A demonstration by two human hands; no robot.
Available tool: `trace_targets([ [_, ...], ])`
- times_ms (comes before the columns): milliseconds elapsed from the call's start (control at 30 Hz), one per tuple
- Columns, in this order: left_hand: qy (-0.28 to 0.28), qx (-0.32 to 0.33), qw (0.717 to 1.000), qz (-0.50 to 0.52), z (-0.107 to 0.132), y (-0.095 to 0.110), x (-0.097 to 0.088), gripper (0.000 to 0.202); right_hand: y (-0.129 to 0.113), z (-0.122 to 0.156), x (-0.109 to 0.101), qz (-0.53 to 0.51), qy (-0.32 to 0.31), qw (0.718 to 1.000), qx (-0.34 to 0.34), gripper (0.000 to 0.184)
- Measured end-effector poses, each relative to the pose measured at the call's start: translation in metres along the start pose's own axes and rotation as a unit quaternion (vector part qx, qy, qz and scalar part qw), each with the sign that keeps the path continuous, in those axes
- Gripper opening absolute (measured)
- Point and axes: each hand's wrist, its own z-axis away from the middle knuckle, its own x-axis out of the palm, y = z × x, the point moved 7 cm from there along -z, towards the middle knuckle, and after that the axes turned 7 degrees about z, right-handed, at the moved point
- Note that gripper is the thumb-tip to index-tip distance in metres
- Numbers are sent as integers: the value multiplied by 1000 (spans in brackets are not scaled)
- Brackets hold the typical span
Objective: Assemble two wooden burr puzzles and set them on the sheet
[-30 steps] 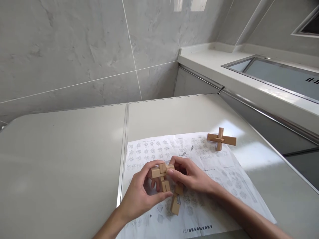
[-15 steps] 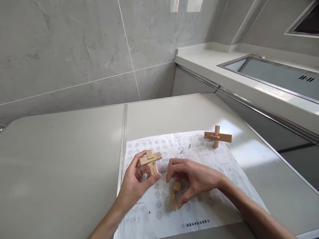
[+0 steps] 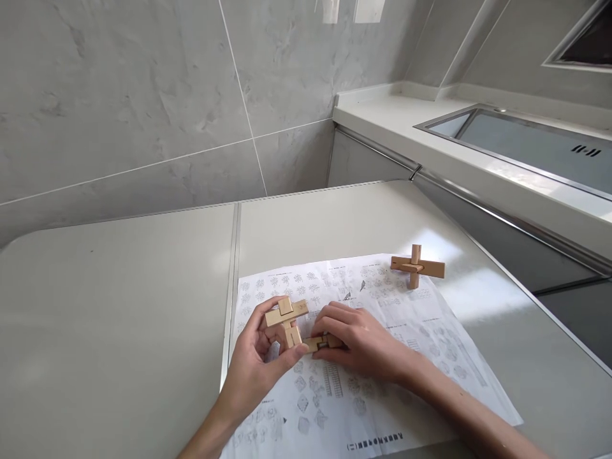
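Observation:
My left hand (image 3: 261,363) grips a partly joined wooden puzzle cluster (image 3: 285,315), a few notched light-wood bars crossed together, held just above the instruction sheet (image 3: 406,344). My right hand (image 3: 356,341) pinches a single notched wooden bar (image 3: 319,343) and holds its end against the lower side of the cluster. A finished wooden cross puzzle (image 3: 417,267) stands apart on the sheet's far right corner, untouched.
The printed sheet lies on a pale grey table (image 3: 119,299) with a seam running down its middle. A grey tiled wall (image 3: 143,95) rises behind. To the right, a white counter (image 3: 478,159) with a steel sink (image 3: 526,143) runs along the table's edge.
My right hand picked the loose bar up off the sheet and brought it left against the cluster. My left hand stayed roughly in place with the cluster.

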Motion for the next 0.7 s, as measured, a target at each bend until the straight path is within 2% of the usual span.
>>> trace_targets([
  [200,-11,-6,1000,2,0,0,0,80,14,1,-14,-115,71,985,103,19],
  [300,-27,-10,999,-12,-1,1,1,79,17,2,-20,-172,92,972,130,24],
  [400,-28,-8,999,-25,0,1,2,78,24,2,-21,-238,95,951,175,27],
  [500,-16,-11,999,-35,1,0,1,78,30,2,-17,-324,84,917,217,36],
  [600,-11,-10,999,-40,3,-1,2,78,32,1,-12,-391,63,888,232,41],
  [700,-5,-6,999,-51,4,0,3,78,33,1,-9,-421,47,875,233,40],
])
